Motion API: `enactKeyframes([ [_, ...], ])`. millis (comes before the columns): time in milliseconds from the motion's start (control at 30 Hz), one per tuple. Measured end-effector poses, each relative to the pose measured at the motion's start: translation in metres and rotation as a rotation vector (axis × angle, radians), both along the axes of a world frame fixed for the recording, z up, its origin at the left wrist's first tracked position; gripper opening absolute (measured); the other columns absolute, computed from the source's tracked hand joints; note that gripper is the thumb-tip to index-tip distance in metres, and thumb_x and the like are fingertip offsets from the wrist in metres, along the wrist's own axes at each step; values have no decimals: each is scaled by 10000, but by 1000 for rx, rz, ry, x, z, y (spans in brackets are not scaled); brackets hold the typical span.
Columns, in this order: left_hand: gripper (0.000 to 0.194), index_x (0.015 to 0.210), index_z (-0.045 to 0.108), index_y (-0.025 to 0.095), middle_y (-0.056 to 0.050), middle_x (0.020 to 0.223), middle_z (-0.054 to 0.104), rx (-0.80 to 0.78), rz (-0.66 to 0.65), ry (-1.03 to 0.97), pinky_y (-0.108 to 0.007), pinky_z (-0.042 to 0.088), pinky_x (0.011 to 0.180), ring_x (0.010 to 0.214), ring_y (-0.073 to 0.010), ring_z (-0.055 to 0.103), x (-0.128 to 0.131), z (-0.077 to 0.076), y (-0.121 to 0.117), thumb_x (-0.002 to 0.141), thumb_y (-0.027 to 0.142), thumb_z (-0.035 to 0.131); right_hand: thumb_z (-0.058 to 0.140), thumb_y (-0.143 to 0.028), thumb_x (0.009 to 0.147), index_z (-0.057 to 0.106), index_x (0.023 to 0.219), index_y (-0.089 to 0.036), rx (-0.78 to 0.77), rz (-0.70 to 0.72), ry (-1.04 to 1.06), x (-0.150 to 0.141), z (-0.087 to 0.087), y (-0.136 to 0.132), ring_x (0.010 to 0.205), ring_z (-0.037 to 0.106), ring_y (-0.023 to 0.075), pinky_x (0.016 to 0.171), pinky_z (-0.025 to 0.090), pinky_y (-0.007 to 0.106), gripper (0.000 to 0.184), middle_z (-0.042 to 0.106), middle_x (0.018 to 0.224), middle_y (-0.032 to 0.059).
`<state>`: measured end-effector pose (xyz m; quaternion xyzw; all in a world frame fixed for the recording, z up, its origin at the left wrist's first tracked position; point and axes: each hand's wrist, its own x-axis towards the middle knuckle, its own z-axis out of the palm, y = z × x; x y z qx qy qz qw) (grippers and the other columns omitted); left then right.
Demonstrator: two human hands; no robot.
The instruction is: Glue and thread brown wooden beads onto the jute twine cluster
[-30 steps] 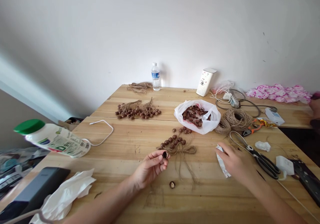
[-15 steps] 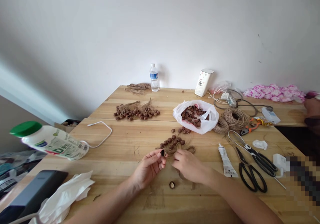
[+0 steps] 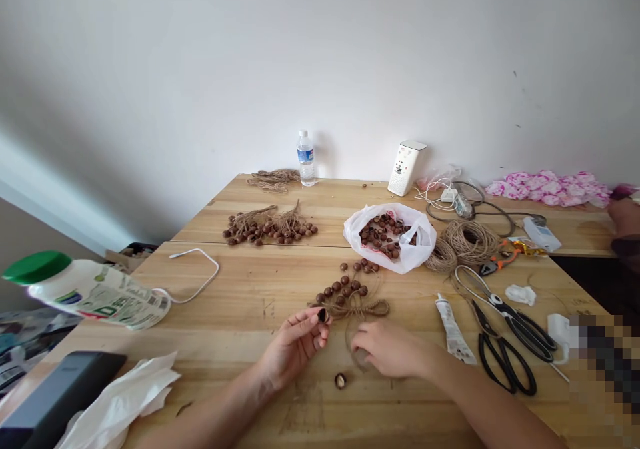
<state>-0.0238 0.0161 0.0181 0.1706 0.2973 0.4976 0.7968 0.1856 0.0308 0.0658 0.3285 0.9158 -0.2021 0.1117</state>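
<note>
The shell (image 3: pixel 323 315) is pinched between thumb and fingers of the left hand (image 3: pixel 299 342), its dark hollow showing, just near of the nuts (image 3: pixel 344 290) and their twine (image 3: pixel 373 309). To the right, the right hand (image 3: pixel 383 349) is loosely curled over the twine's near strands; whether it grips them I cannot tell. Another shell (image 3: pixel 341 381) lies nearer on the table (image 3: pixel 395 419). Farther right are a tube (image 3: pixel 453 329) and scissors (image 3: pixel 504 362); a bag (image 3: pixel 417 262) sits beyond the nuts.
</note>
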Motion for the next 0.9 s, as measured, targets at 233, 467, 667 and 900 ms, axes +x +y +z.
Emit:
enactKeyframes([
  [233,148,809,723,115,-69,741,716,26,-40,7,-197,494,528,567,-109,622,0,-4,-3,673,162,759,582,-102,783,645,961,-197,157,8,-21,-1,-6,-4,712,626,185,556,363,240,211,648,867,69],
  [467,141,823,726,113,-75,739,709,56,-75,6,-205,483,516,569,-117,619,2,-5,-3,696,171,745,534,-134,845,694,859,-233,197,82,68,-5,-26,0,673,596,129,545,358,220,189,603,844,24],
  [667,153,841,724,101,-79,734,702,82,-120,-3,-208,483,514,564,-118,617,1,-6,-5,717,190,732,493,-76,811,623,904,-128,278,140,37,-8,-28,-2,655,596,160,565,419,251,168,608,938,91],
  [900,154,813,719,104,-89,763,711,63,-170,-16,-194,488,506,572,-119,637,1,-2,-5,703,209,748,455,-14,787,573,881,-143,121,-81,434,-3,-26,7,739,598,158,645,467,247,198,617,900,69],
])
